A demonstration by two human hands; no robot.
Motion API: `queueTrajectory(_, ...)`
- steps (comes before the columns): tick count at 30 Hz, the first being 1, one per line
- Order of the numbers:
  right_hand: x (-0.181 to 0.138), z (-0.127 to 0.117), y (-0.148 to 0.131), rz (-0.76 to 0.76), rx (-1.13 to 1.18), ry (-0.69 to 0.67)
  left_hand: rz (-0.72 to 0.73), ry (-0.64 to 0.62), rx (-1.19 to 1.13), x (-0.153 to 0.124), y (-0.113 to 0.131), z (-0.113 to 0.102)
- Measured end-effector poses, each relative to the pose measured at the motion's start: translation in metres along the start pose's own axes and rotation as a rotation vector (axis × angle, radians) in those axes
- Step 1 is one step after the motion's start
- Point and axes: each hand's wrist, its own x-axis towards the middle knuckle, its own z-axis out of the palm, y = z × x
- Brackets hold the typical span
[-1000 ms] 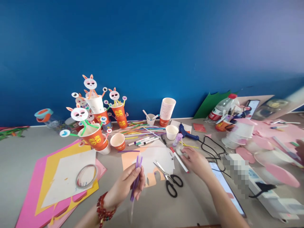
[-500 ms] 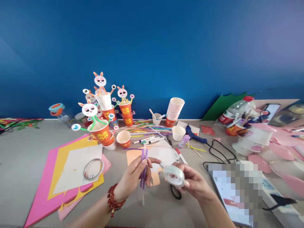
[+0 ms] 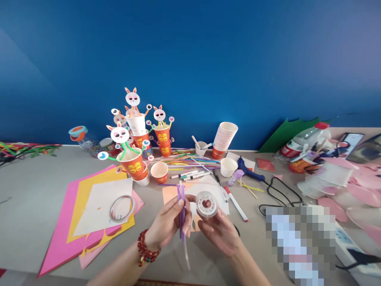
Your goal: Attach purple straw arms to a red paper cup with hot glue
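Note:
My left hand [image 3: 171, 220], with a red bead bracelet on its wrist, pinches a small bundle of purple straws [image 3: 181, 222] held upright. A clear strip hangs below the bundle. In my right hand [image 3: 222, 232] is a roll of clear tape [image 3: 206, 205], its round side facing me. The tape roll is close beside the left fingertips; whether they touch is unclear. Under the hands lie orange paper [image 3: 169, 194] and white paper [image 3: 205, 190].
Rabbit-decorated red cups [image 3: 131, 165] stand at the left, behind pink and yellow sheets [image 3: 64, 222] with a ring [image 3: 110, 210]. A cup stack [image 3: 224, 137], a blue glue gun [image 3: 250, 171], markers [image 3: 236, 203] and a bottle [image 3: 306, 137] sit toward the right.
My right hand has moved left, closer to the left hand, and turned the tape roll so its flat side shows. The straws stay in my left hand. The view has shifted slightly.

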Motion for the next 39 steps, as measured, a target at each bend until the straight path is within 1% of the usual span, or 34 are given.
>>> queueTrajectory(2, 0.000, 0.002, 0.005, 0.009, 0.009, -0.022, 0.008, -0.036, -0.028, 0.000, -0.002, 0.000)
queueTrajectory(4, -0.001, 0.004, 0.009, 0.009, -0.031, -0.032, 0.015, -0.049, -0.021, 0.000, -0.004, 0.000)
queueTrajectory(8, -0.003, 0.004, 0.011, -0.021, -0.138, 0.002, 0.017, -0.008, 0.044, -0.002, -0.006, 0.000)
queueTrajectory(13, -0.002, -0.007, 0.011, -0.012, -0.151, 0.031, -0.058, 0.027, 0.049, -0.003, -0.003, 0.000)
queueTrajectory(15, -0.003, -0.012, 0.008, -0.033, -0.250, 0.053, -0.054, 0.052, 0.059, -0.003, 0.000, 0.000)
queueTrajectory(16, -0.004, -0.014, 0.006, -0.093, -0.338, 0.079, -0.043, 0.064, 0.072, -0.003, 0.001, 0.000)
queueTrajectory(17, -0.006, -0.015, 0.003, -0.195, -0.452, 0.110, -0.032, 0.076, 0.090, -0.003, 0.003, 0.000)
queueTrajectory(19, -0.010, -0.016, -0.003, -0.481, -0.734, 0.161, -0.015, 0.104, 0.135, -0.003, 0.005, 0.001)
queueTrajectory(20, -0.012, -0.015, -0.006, -0.616, -0.889, 0.154, -0.011, 0.115, 0.157, -0.003, 0.005, 0.001)
queueTrajectory(21, -0.014, -0.015, -0.009, -0.721, -1.045, 0.118, -0.011, 0.120, 0.176, -0.003, 0.005, 0.002)
queueTrajectory(22, -0.014, -0.014, -0.011, -0.792, -1.191, 0.067, -0.010, 0.120, 0.193, -0.003, 0.005, 0.003)
queueTrajectory(24, -0.014, -0.011, -0.012, -0.866, -1.421, -0.017, -0.007, 0.110, 0.226, -0.003, 0.003, 0.005)
queueTrajectory(26, -0.011, -0.010, -0.011, -0.931, -1.542, -0.027, -0.003, 0.111, 0.255, -0.003, 0.000, 0.008)
queueTrajectory(29, -0.008, -0.008, -0.009, -0.997, -1.552, 0.006, 0.003, 0.114, 0.282, -0.003, 0.000, 0.009)
queueTrajectory(30, -0.008, -0.008, -0.009, -0.995, -1.527, 0.017, 0.007, 0.112, 0.293, -0.003, 0.000, 0.009)
queueTrajectory(32, -0.008, -0.007, -0.009, -0.935, -1.438, 0.025, 0.016, 0.126, 0.356, -0.004, 0.004, 0.007)
queueTrajectory(34, -0.008, -0.005, -0.010, -0.848, -1.339, 0.010, 0.067, 0.174, 0.495, -0.006, 0.009, 0.005)
queueTrajectory(36, -0.008, -0.002, -0.011, -0.775, -1.263, -0.009, 0.146, 0.220, 0.683, -0.007, 0.015, 0.002)
queueTrajectory(39, -0.007, 0.002, -0.012, -0.720, -1.198, -0.022, 0.243, 0.264, 0.932, -0.008, 0.022, -0.001)
